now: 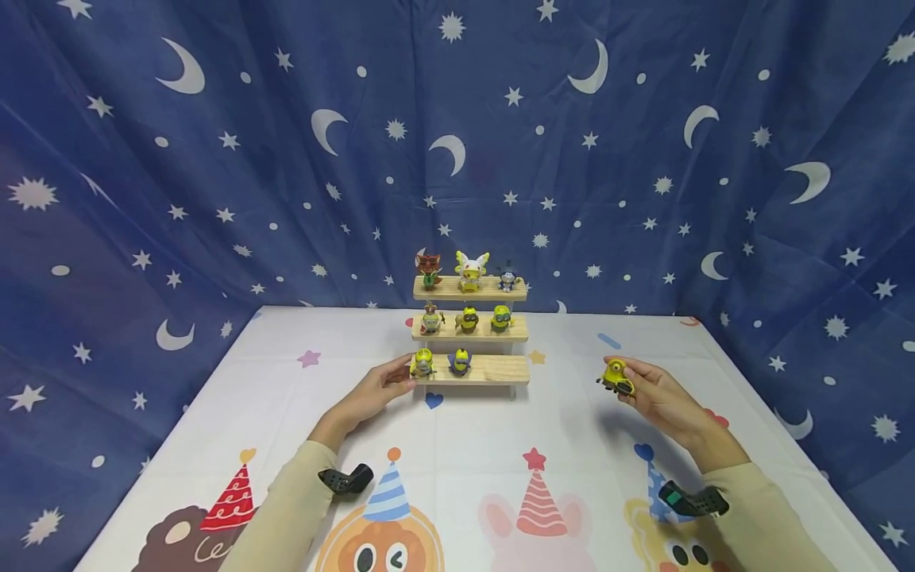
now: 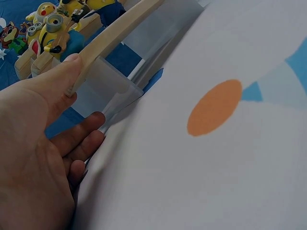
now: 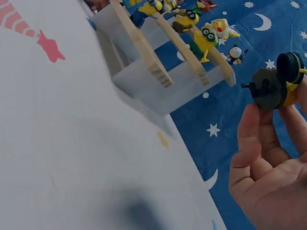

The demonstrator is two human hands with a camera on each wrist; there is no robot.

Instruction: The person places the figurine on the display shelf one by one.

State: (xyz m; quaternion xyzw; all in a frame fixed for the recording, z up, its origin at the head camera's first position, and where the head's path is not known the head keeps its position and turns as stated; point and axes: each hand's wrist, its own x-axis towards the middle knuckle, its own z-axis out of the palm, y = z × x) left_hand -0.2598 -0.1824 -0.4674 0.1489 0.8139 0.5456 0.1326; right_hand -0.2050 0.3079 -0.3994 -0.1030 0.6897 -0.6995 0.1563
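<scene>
A three-tier wooden display shelf stands on the table. My left hand is at the left end of its lowest board; in the left wrist view, the thumb lies on the board's end and the index finger is beneath it. Raised to the right of the shelf, my right hand pinches a yellow one-eyed minion figurine. The right wrist view shows that figurine's dark underside. On the lowest board stand a minion with light headgear and a caped minion, both left of bare wood.
Three minions, among them a middle one, line the second board. The top board bears a fox figurine, a white-and-yellow figurine and a small blue-and-white one. A patterned cloth covers the table; a blue curtain hangs behind.
</scene>
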